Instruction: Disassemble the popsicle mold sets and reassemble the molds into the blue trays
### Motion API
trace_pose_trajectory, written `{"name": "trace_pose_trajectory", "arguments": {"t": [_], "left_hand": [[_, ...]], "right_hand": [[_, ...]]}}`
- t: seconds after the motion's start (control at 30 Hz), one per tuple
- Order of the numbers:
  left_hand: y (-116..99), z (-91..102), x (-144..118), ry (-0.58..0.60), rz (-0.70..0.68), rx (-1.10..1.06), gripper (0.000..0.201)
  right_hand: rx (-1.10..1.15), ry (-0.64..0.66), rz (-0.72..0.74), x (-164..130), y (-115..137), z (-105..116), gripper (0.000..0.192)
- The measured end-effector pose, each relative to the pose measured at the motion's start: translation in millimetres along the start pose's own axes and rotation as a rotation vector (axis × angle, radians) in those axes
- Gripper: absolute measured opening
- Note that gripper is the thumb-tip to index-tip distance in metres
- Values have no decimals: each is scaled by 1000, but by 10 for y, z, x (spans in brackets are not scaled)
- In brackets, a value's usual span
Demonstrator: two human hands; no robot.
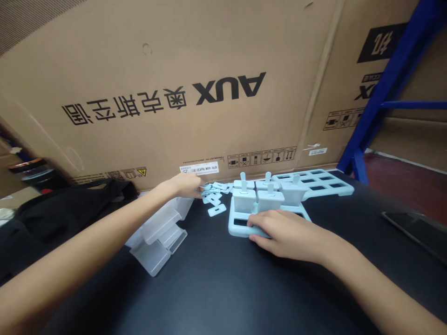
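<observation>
- Hands, as I see them from the head camera: my left hand (186, 185) reaches to the worktop's far edge, its fingers closed on one piece from the heap of pale blue lids (215, 194).
- My right hand (282, 232) lies on the near rim of the blue mould tray (237, 226), fingers pressed down on it, holding it flat.
- Tray sits mid-worktop; filled moulds (258, 195) with upright sticks stand in its far slots.
- Second, empty tray (321, 182) lies just behind, toward the far right corner.
- Clear plastic cups (159, 235) lie tipped over near the left side.
- Black worktop (216, 288) backs onto a large cardboard box (167, 88).
</observation>
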State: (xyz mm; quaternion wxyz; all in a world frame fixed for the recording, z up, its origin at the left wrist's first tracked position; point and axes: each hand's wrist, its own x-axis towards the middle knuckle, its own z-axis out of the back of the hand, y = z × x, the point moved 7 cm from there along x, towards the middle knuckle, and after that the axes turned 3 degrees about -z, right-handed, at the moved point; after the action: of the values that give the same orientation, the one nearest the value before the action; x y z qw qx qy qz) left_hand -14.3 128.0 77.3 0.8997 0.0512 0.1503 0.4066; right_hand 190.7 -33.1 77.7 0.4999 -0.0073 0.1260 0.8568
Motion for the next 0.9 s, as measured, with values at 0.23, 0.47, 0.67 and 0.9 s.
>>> {"name": "trace_pose_trajectory", "arguments": {"t": [0.23, 0.47, 0.67, 0.9], "left_hand": [[-54, 18, -4, -31, -1, 52, 19], [-47, 30, -8, -37, 38, 46, 26], [-1, -29, 29, 4, 43, -2, 20], [-14, -36, 50, -3, 38, -67, 28]], "right_hand": [[9, -3, -1, -8, -1, 5, 25], [4, 17, -7, -30, 16, 21, 27], [6, -7, 10, -34, 6, 19, 25], [-14, 4, 12, -39, 15, 20, 25]]}}
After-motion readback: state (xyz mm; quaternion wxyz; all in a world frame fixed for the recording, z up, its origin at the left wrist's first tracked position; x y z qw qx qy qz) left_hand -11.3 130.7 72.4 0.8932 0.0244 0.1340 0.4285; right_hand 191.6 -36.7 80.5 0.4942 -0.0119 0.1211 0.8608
